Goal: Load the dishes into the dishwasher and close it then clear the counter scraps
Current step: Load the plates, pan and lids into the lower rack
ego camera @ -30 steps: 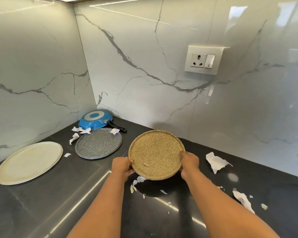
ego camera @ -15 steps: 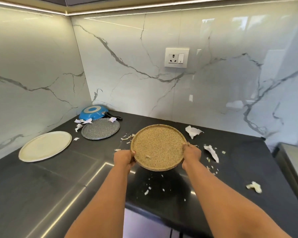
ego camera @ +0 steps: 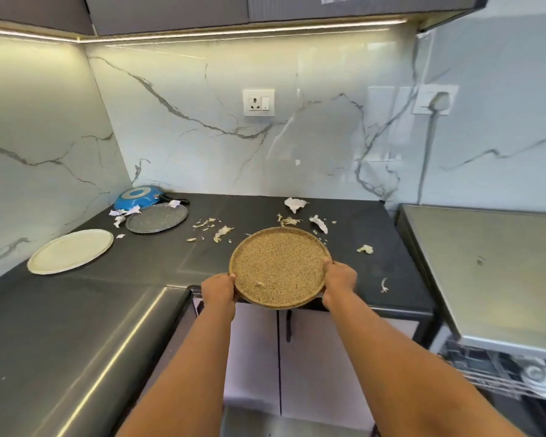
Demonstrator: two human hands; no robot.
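A round tan speckled plate [ego camera: 278,266] is held in the air over the front edge of the black counter [ego camera: 158,263]. My left hand [ego camera: 218,290] grips its left rim and my right hand [ego camera: 339,279] grips its right rim. One small scrap lies on the plate. A cream plate [ego camera: 71,251], a grey speckled plate [ego camera: 157,217] and an upturned blue pan [ego camera: 137,196] rest at the counter's back left. Torn paper and peel scraps [ego camera: 216,230] are scattered across the counter. At lower right the open dishwasher's wire rack [ego camera: 505,372] shows, with a white dish in it.
A marble backsplash with a socket [ego camera: 258,102] stands behind the counter. A steel surface [ego camera: 498,266] lies at the right, above the rack. Pale cabinet doors [ego camera: 312,357] sit below the counter, and dark wall cabinets hang overhead.
Both hands have carried the tan plate back from over the counter to its front edge. The view has pulled back, so the cabinets and the dishwasher rack have come into sight.
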